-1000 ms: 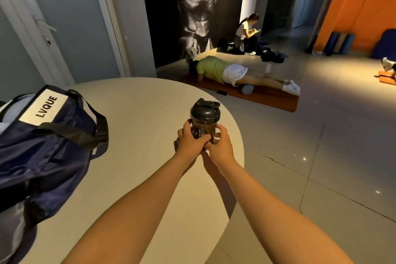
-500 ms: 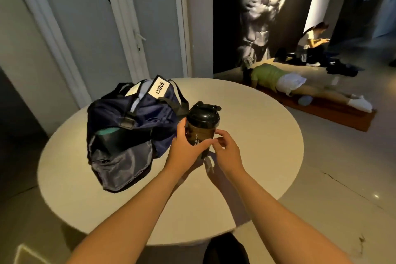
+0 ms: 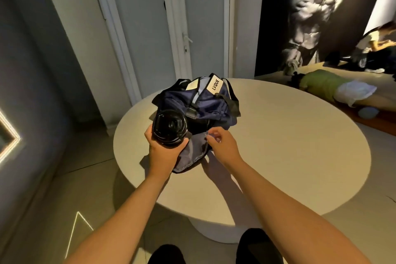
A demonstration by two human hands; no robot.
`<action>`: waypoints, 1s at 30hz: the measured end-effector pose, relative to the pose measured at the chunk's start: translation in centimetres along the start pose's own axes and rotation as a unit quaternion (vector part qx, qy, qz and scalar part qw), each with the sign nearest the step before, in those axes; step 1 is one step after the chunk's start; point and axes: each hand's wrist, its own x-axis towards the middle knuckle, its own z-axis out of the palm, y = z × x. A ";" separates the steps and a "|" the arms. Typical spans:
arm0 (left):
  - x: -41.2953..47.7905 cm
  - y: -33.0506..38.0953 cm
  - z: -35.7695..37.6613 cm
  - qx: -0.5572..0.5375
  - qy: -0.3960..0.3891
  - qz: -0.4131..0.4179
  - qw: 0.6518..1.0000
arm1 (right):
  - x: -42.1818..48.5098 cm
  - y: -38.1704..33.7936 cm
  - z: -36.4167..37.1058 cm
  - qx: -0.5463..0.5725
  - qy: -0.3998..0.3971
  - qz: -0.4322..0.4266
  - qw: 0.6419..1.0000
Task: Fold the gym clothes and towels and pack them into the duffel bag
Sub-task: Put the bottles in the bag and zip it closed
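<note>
The limp duffel bag (image 3: 211, 104), lying on the bench (image 3: 289, 146), is pinched at its near pocket edge by the right hand (image 3: 222, 146); a rigid, likely slippery bottle (image 3: 170, 127) is gripped by the left hand (image 3: 164, 153).

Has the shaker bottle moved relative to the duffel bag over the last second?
Yes. The left hand carried the shaker bottle across the table to the duffel bag, now over its near end.

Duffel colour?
The duffel is navy blue, with black straps and a white LVQUE label. Shows best in the head view.
</note>
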 end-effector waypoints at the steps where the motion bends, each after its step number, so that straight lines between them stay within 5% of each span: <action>1: 0.4 -0.4 -0.1 0.007 0.001 -0.001 1.000 | 0.7 -0.1 0.6 -0.029 -0.036 0.006 0.999; 6: 1.6 -2.1 1.0 0.041 -0.017 -0.040 0.998 | 1.6 0.2 2.6 -0.137 -0.124 0.010 0.983; 13: 2.2 -2.2 4.2 0.035 -0.039 -0.049 0.997 | 1.3 2.2 0.7 -0.090 -0.240 0.098 0.962; 18: 2.0 -2.6 5.1 0.049 -0.065 -0.057 0.995 | 3.3 1.6 -0.5 -0.052 0.062 -0.019 0.997; 26: 3.6 -2.3 5.0 0.105 -0.110 -0.010 0.988 | 7.4 -0.8 1.5 -0.126 0.161 -0.066 0.977; 30: 4.0 -2.3 4.9 0.097 -0.091 0.007 0.991 | 9.3 -2.8 1.6 -0.156 0.100 -0.032 0.982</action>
